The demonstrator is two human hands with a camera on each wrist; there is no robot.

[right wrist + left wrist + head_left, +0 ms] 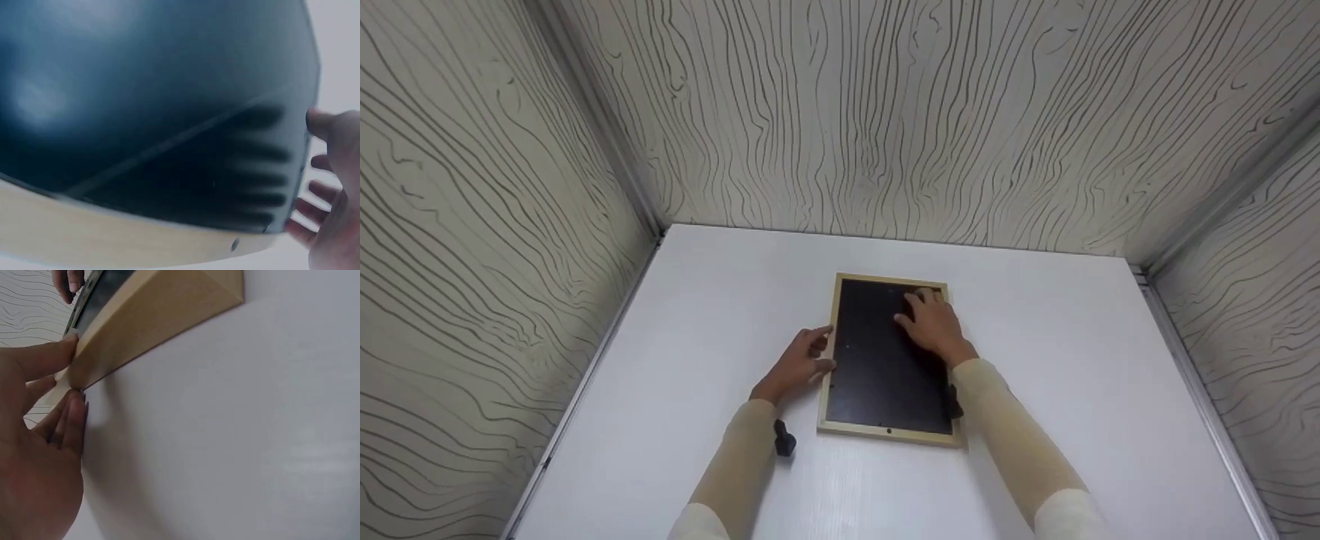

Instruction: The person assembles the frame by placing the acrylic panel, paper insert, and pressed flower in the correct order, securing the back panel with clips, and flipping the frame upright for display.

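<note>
A picture frame [889, 430] of pale wood lies back side up on the white table, its black backing board [885, 352] facing me. Along its left side, my left hand [801, 360] grips the wooden edge. In the left wrist view the thumb [50, 359] presses the upper edge of that side, while the other fingers [72, 419] sit low against it. Over the backing's far right corner, my right hand [936, 324] has its fingers loosely spread close to the far edge. Their dark reflections show on the glossy board [169, 112] in the right wrist view.
The white table [720, 285] spreads around the frame. Wood-grain patterned walls [840, 112] rise behind it and on both sides, with metal rails [1207, 405] along the table's sides. A small black wrist device [784, 439] hangs at the left sleeve.
</note>
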